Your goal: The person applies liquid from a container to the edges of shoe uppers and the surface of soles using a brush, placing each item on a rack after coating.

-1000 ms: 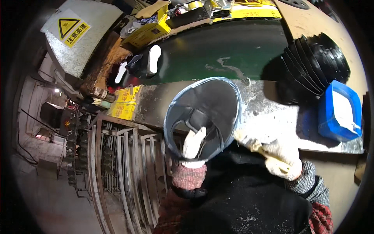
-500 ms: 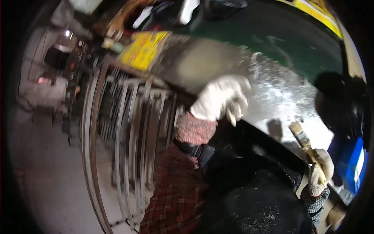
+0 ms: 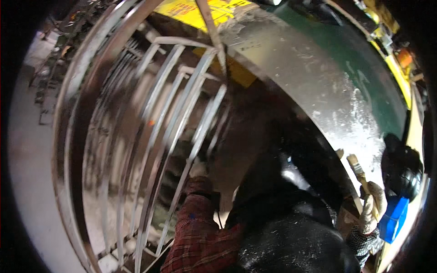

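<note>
My right hand [image 3: 374,207], in a pale work glove, holds a paintbrush [image 3: 356,164] by its handle, bristles pointing up and away from me. The brush is beside the near edge of a worn, shiny metal-topped table [image 3: 314,86] with whitish smears. My left arm [image 3: 193,232], in a red plaid sleeve, reaches down on the near side of the table. My left hand [image 3: 199,172] is low beside the pale bars of a metal rack [image 3: 175,109]; shadow and blur hide its fingers.
A yellow printed sheet [image 3: 195,13] lies at the table's far left. Green covering [image 3: 314,38] spans its far side. A black rounded object [image 3: 400,168] and a blue box [image 3: 394,219] stand at the right. My black apron [image 3: 291,236] fills the lower middle.
My left hand has left its place above the table edge and dropped to the rack. The view has turned toward the rack. My right hand still has the paintbrush.
</note>
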Tool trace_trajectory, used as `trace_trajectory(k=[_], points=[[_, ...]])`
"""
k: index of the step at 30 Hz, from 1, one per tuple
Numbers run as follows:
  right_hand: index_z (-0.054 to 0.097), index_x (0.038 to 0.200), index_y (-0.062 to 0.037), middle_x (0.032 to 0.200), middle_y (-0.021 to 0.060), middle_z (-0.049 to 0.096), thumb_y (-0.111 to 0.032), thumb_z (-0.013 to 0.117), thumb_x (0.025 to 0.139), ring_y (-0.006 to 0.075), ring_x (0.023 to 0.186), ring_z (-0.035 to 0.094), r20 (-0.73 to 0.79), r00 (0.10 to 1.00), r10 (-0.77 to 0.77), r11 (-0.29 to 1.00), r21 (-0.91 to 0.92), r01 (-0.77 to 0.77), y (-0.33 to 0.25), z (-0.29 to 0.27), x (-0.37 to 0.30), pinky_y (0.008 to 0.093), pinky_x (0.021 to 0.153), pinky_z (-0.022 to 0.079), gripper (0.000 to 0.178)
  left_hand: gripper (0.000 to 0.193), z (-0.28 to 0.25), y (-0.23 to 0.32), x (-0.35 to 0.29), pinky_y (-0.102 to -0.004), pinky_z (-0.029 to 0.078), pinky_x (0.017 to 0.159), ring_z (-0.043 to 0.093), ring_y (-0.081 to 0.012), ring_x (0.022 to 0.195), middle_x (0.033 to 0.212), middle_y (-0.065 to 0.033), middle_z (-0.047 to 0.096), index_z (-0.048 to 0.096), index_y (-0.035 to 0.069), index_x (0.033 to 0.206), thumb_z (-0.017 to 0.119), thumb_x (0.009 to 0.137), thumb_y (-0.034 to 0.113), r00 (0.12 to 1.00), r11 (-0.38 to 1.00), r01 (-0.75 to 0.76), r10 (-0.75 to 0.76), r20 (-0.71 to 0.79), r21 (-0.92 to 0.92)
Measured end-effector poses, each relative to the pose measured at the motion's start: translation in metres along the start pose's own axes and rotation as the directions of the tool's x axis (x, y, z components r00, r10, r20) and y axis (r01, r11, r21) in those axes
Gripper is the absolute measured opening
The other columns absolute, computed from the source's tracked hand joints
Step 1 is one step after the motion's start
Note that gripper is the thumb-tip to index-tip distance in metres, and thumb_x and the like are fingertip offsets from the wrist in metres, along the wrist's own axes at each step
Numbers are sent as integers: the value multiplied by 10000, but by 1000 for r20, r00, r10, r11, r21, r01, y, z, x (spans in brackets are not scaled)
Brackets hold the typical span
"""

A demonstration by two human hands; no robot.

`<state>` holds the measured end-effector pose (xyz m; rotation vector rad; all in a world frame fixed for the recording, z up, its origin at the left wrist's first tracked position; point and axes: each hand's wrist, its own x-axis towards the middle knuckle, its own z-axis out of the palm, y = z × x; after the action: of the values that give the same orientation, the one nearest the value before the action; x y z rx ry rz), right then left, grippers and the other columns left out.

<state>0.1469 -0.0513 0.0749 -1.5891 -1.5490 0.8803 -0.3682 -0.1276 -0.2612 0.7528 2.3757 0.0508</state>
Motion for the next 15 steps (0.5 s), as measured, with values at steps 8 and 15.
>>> trace_trajectory(k=[8, 15], points=[[613, 1086, 56, 968, 133, 650, -352, 633, 894, 170, 784, 624, 24, 986, -166, 877, -453, 159, -40, 9, 2, 296, 707, 506, 451, 410, -3, 11, 33, -374, 490, 708, 588, -250, 807, 1014, -129, 628, 578, 71, 1171, 516, 945, 408, 944, 588, 3, 265, 197, -809], [649, 1066, 43, 954, 150, 685, -292, 654, 887, 235, 862, 647, 106, 973, -206, 895, -382, 231, -31, -1, -2, 334, 786, 511, 380, 482, 18, 1, -41, -358, 514, 621, 595, -231, 685, 879, -119, 643, 628, 39, 1021, 561, 877, 493, 900, -263, 405, 285, 330, -876]])
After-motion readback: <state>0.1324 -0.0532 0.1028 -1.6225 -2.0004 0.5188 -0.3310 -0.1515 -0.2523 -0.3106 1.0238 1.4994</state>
